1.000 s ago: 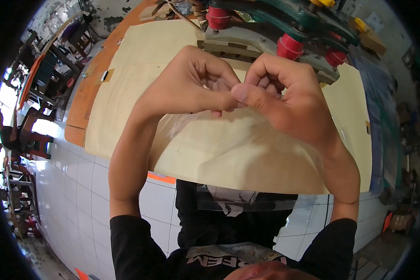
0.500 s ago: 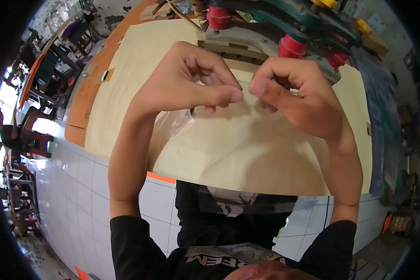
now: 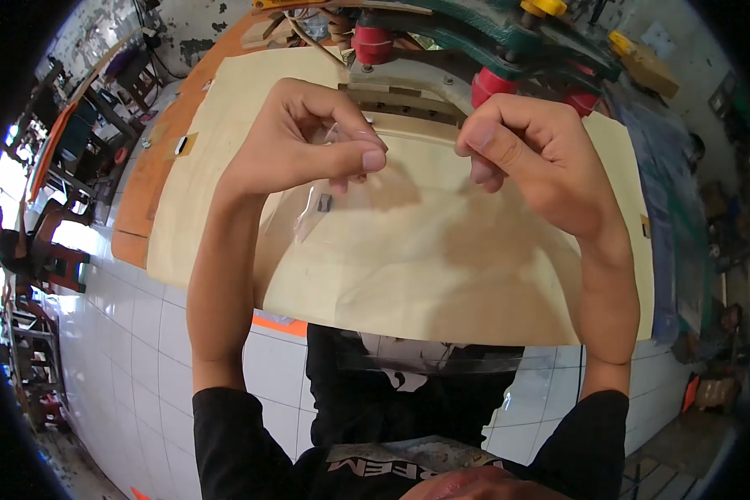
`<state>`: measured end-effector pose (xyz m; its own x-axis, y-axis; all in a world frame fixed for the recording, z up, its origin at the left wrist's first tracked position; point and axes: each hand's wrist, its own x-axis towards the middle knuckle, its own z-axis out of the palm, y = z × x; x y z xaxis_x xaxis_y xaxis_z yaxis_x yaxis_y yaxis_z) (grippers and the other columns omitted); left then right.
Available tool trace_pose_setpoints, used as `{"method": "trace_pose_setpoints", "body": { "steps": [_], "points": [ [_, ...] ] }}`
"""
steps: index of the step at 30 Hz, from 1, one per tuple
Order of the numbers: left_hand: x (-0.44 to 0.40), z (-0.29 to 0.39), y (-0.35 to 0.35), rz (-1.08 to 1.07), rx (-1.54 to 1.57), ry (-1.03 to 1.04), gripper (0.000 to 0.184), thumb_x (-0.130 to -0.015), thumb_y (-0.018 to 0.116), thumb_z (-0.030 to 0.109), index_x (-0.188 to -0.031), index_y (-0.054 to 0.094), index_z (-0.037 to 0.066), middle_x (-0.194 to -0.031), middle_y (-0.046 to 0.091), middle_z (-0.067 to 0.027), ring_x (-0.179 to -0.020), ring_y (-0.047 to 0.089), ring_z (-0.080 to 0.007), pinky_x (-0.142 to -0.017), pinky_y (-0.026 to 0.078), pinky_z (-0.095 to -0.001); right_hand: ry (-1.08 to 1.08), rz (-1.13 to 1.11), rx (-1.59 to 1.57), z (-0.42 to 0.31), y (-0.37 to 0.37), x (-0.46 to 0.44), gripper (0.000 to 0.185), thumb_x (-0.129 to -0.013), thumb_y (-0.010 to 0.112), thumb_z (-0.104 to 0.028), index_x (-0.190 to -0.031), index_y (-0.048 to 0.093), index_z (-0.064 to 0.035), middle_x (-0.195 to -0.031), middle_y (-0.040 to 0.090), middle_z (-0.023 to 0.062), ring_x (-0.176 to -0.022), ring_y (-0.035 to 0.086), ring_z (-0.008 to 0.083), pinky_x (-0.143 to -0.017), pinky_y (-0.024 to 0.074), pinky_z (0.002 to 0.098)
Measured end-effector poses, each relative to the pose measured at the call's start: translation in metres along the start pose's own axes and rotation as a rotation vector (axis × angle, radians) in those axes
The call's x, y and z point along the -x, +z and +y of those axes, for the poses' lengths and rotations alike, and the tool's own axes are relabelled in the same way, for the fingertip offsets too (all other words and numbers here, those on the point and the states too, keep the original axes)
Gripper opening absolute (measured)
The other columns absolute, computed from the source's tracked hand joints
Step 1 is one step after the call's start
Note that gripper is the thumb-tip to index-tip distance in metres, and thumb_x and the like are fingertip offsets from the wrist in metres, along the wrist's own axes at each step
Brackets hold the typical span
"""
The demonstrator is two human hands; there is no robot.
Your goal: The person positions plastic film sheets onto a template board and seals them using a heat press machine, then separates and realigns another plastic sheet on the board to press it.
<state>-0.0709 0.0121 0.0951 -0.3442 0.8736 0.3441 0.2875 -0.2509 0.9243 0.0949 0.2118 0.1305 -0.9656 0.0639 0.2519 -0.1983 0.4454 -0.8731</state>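
clear, glossy plastic film (image 3: 310, 218) hangs below the left hand (image 3: 304, 146).

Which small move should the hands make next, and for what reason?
Probably the right hand should move a little toward the left hand and steady the clear film. The hands are apart, and the film seems to hang from the left hand alone, its lower end over the cream sheet. Whether the right hand pinches something thin, I cannot tell.

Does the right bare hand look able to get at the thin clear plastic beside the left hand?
Probably yes: only open space above the large cream sheet shows between the right hand and that thin clear plastic, its lower end uncovered.
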Motion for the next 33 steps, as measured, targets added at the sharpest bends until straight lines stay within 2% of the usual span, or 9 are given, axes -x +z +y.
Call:
{"method": "trace_pose_setpoints", "body": {
  "steps": [4,11,13,16,20,26,28,32,33],
  "points": [
    [0.001,0.000,-0.004,-0.011,0.034,0.019,0.012,-0.077,0.078,0.006,-0.079,0.070,-0.002,-0.069,0.068,-0.0081,-0.057,0.064,-0.0107,-0.047,0.050,-0.0216,-0.054,-0.043,0.160,-0.002,-0.009,0.003,0.020,-0.091,0.064,-0.018,-0.084,0.066,0.0005,-0.066,0.059,-0.0010,-0.062,0.052,0.0039,-0.056,0.0415,0.0209],
    [-0.002,-0.009,-0.004,-0.037,0.051,0.092,0.012,-0.078,0.078,0.006,-0.080,0.069,-0.003,-0.070,0.068,-0.0086,-0.057,0.064,-0.0114,-0.049,0.051,-0.0225,0.033,-0.064,0.101,-0.002,-0.014,0.005,0.019,-0.095,0.061,-0.016,-0.085,0.063,-0.0003,-0.075,0.060,-0.0002,-0.066,0.055,0.0064,-0.062,0.0457,0.0221],
    [-0.002,-0.009,-0.001,0.038,0.032,0.040,0.013,-0.072,0.076,0.006,-0.076,0.067,-0.003,-0.062,0.063,-0.0111,-0.050,0.061,-0.0173,-0.046,0.049,-0.0288,0.024,-0.081,0.189,-0.003,-0.016,0.005,0.018,-0.094,0.062,-0.016,-0.085,0.063,-0.0004,-0.076,0.060,-0.0004,-0.067,0.055,0.0065,-0.062,0.0458,0.0224],
    [-0.002,-0.010,-0.001,0.026,0.063,0.057,0.013,-0.073,0.077,0.006,-0.077,0.067,-0.002,-0.063,0.063,-0.0112,-0.050,0.061,-0.0174,-0.046,0.049,-0.0286,0.002,0.024,0.033,0.001,-0.012,0.006,0.017,-0.089,0.067,-0.017,-0.085,0.066,-0.0006,-0.066,0.058,-0.0019,-0.061,0.051,0.0036,-0.055,0.0409,0.0210],
    [-0.003,-0.011,-0.002,0.025,0.039,0.085,0.014,-0.073,0.077,0.006,-0.075,0.066,-0.002,-0.063,0.063,-0.0116,-0.051,0.061,-0.0179,-0.045,0.048,-0.0281,-0.051,-0.026,0.165,0.003,-0.018,0.007,0.016,-0.089,0.068,-0.016,-0.085,0.067,-0.0006,-0.065,0.057,-0.0021,-0.060,0.050,0.0033,-0.054,0.0403,0.0209],
    [-0.005,-0.015,-0.004,0.043,-0.019,0.088,0.015,-0.072,0.078,0.010,-0.070,0.065,0.003,-0.057,0.061,-0.0084,-0.051,0.060,-0.0164,-0.070,0.055,-0.0353,-0.001,0.014,0.060,0.002,-0.019,0.008,0.015,-0.090,0.066,-0.015,-0.085,0.067,-0.0007,-0.065,0.057,-0.0020,-0.060,0.051,0.0037,-0.054,0.0409,0.0211],
    [-0.004,-0.014,-0.003,0.059,-0.004,0.063,0.016,-0.072,0.078,0.013,-0.069,0.065,0.004,-0.055,0.060,-0.0071,-0.051,0.060,-0.0156,-0.081,0.053,-0.0380,0.003,-0.110,0.285,-0.002,-0.024,0.008,0.021,-0.095,0.061,-0.019,-0.088,0.063,0.0004,-0.077,0.060,0.0003,-0.067,0.054,0.0068,-0.062,0.0459,0.0228],
    [-0.004,-0.016,-0.004,0.064,-0.006,0.073,0.017,-0.073,0.077,0.014,-0.068,0.064,0.003,-0.056,0.060,-0.0074,-0.050,0.060,-0.0156,-0.079,0.053,-0.0371,0.013,-0.051,0.123,0.004,-0.021,0.008,0.020,-0.095,0.062,-0.019,-0.088,0.063,0.0003,-0.077,0.060,-0.0002,-0.067,0.054,0.0069,-0.062,0.0452,0.0227],
    [-0.004,-0.018,-0.006,0.029,0.054,0.112,0.012,-0.075,0.076,0.007,-0.073,0.066,0.001,-0.064,0.064,-0.0090,-0.053,0.061,-0.0145,-0.064,0.052,-0.0315,0.019,-0.030,0.083,0.003,-0.020,0.008,0.016,-0.092,0.065,-0.016,-0.087,0.065,0.0003,-0.072,0.059,-0.0009,-0.065,0.053,0.0051,-0.059,0.0437,0.0218]
  ]
}}
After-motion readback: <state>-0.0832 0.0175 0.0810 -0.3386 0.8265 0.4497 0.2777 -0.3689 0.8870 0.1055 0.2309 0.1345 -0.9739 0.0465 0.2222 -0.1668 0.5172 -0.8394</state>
